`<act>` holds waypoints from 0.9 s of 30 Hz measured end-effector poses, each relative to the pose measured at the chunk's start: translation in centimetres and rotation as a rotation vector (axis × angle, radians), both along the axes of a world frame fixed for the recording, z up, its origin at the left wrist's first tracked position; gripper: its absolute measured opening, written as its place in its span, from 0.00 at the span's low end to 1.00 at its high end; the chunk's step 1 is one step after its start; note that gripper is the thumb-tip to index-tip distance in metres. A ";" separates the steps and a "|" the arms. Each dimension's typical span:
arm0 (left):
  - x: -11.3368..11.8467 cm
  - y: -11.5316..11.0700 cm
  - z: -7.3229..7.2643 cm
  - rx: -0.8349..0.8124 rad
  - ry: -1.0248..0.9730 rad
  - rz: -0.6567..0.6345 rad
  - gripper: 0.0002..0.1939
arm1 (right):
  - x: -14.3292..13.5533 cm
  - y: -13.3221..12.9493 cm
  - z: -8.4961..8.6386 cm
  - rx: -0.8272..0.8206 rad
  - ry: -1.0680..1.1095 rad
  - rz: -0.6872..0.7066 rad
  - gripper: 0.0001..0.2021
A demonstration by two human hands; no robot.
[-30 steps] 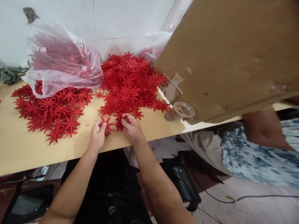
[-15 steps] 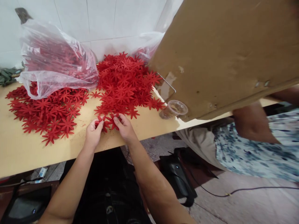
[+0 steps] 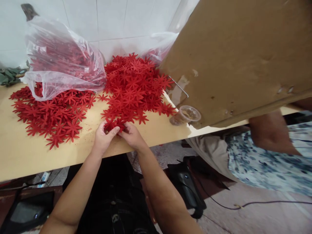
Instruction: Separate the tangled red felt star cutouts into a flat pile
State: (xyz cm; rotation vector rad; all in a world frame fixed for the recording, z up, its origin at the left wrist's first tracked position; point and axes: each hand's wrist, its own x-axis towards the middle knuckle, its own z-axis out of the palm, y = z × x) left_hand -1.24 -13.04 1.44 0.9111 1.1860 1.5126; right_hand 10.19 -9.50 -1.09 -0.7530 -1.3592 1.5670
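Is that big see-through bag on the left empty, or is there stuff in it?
Not empty: the bag bulges, and red pieces show through its clear plastic. Whether it's completely full, I cannot tell.

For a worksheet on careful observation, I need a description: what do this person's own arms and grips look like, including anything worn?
The left grip and right grip are bare human hands; no gloves show. The left arm and right arm show no sleeves, watches, cables or markings. Between them is black clothing.

Plastic cup [image 3: 180, 118] beside brown cardboard [image 3: 234, 61]
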 end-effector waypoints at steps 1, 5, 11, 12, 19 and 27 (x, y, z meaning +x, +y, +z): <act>0.1 0.0 0.0 0.002 0.004 -0.007 0.21 | -0.3 0.0 -0.1 0.023 -0.010 -0.007 0.15; 0.0 0.3 -0.5 -0.016 -0.015 0.074 0.18 | -0.8 -0.4 -0.3 0.087 -0.054 -0.021 0.16; -0.3 0.4 -1.3 -0.010 -0.053 0.142 0.13 | 0.0 -0.8 0.4 0.072 -0.140 0.044 0.16; -0.3 0.4 -1.3 -0.011 -0.064 0.151 0.12 | 0.2 -0.9 0.4 0.066 -0.168 0.044 0.16; -1.1 0.8 -0.7 -0.093 -0.308 0.344 0.15 | 1.8 -0.9 0.5 0.003 -0.202 -0.016 0.14; -1.1 0.6 -0.7 -0.107 -0.312 0.287 0.19 | 5.6 1.3 1.6 -0.186 -0.029 -0.463 0.18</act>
